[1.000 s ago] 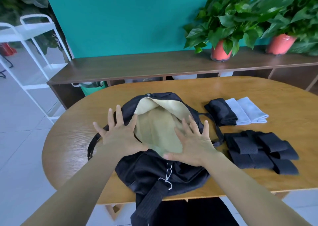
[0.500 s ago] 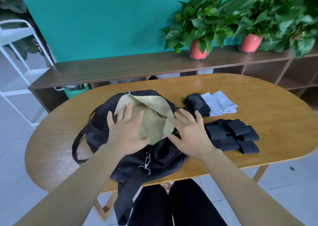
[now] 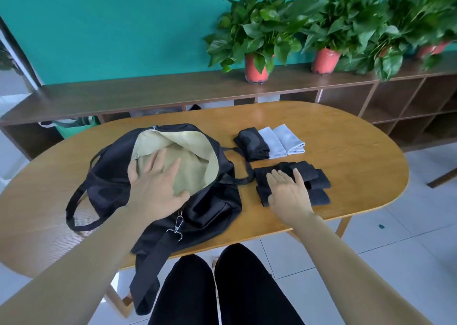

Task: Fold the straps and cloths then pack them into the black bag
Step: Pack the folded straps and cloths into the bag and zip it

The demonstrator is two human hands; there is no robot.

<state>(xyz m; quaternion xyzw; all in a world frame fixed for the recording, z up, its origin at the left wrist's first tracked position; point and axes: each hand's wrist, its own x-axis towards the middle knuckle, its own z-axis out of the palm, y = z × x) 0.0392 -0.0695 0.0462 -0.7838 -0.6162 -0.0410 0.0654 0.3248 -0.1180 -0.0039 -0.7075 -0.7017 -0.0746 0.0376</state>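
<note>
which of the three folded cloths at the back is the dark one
The black cloth, leftmost in the row and nearest the black bag; the two cloths to its right are pale grey.

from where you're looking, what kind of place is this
Probably an office lounge or studio rather than a home, though that is a guess. An oval wooden table stands on a tiled floor, a long low shelf unit runs along a teal wall, and potted plants line it.

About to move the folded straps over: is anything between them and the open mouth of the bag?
Nothing solid. The folded straps lie under the right hand, right of the black bag. Only the bag's thin black strap crosses the gap. The left hand rests on the lining.
</note>
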